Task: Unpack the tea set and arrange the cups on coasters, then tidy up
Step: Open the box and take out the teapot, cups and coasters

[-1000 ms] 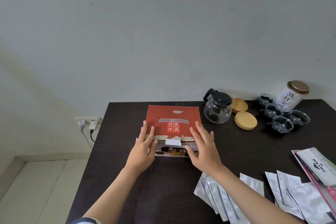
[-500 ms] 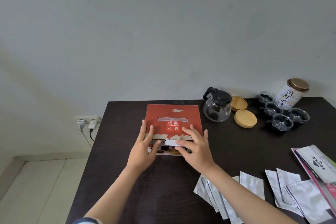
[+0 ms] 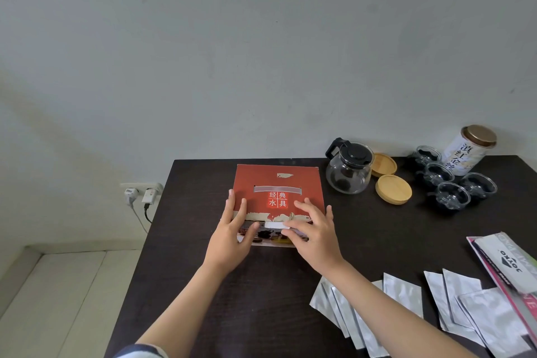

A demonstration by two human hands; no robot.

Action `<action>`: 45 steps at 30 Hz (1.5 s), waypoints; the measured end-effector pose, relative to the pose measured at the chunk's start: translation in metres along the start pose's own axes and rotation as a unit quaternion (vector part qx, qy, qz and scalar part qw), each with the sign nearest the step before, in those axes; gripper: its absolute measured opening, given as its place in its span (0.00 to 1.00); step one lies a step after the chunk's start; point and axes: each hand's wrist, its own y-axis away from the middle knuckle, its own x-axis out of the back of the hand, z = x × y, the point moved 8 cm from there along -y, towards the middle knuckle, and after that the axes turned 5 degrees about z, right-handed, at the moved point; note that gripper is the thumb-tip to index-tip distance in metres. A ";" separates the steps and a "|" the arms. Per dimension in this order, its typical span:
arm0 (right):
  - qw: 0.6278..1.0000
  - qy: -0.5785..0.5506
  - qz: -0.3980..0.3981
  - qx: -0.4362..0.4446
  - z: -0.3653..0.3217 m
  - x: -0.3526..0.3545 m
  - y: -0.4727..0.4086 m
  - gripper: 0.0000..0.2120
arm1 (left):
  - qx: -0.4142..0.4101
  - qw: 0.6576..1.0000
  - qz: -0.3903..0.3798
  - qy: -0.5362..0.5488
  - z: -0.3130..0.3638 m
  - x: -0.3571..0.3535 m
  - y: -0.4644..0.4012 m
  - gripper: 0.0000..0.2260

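A red tea set box [image 3: 279, 183] lies flat on the dark table [image 3: 186, 241], its lid down. My left hand [image 3: 232, 235] rests on the box's near left corner with straight fingers. My right hand [image 3: 313, 229] lies on the near right part, thumb and fingers at the white closing tab [image 3: 274, 225] on the front edge. A glass teapot [image 3: 348, 171] with a black lid stands to the right of the box. Two wooden coasters [image 3: 393, 189] lie beside it. Several glass cups [image 3: 453, 195] stand further right.
A white tea canister [image 3: 470, 151] with a gold lid stands at the back right. Several silver foil sachets [image 3: 406, 299] lie on the near right part of the table, with a pink and white packet [image 3: 511, 264] at the right edge. A wall socket [image 3: 142, 192] is left of the table.
My right hand has slid left along the box's front edge to the white tab. My left hand has stayed on the near left corner.
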 end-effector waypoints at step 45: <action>0.947 -0.098 -0.087 -0.292 0.117 -0.046 -0.108 0.57 | 0.202 0.975 0.075 0.051 -0.007 -0.043 -0.118 0.43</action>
